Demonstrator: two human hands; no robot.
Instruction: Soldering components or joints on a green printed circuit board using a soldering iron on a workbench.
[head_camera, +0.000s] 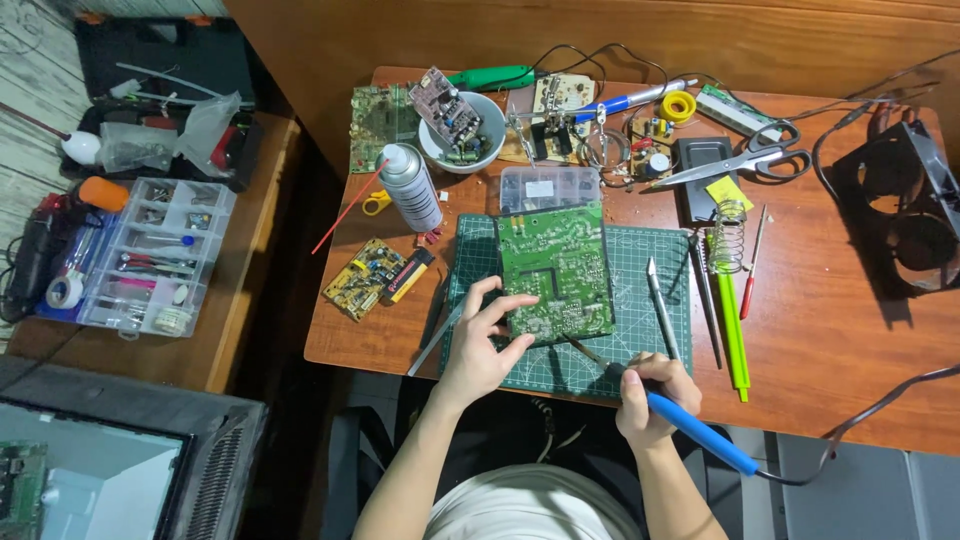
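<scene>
1. Head view: green circuit board (556, 272) lies solder side up on the green cutting mat (640, 250), at the near edge of the wooden table (830, 330).
2. Left hand (482, 345), fingers spread and open, presses the board's near-left corner; it grips nothing, likely steadying the board.
3. Right hand (650, 395) is closed around the blue-handled soldering iron (690, 425), pen-style; the tip angles toward the board's near-right edge.
4. Spare tools lie just right of the mat; spray can (410, 187) stands behind-left.
</scene>
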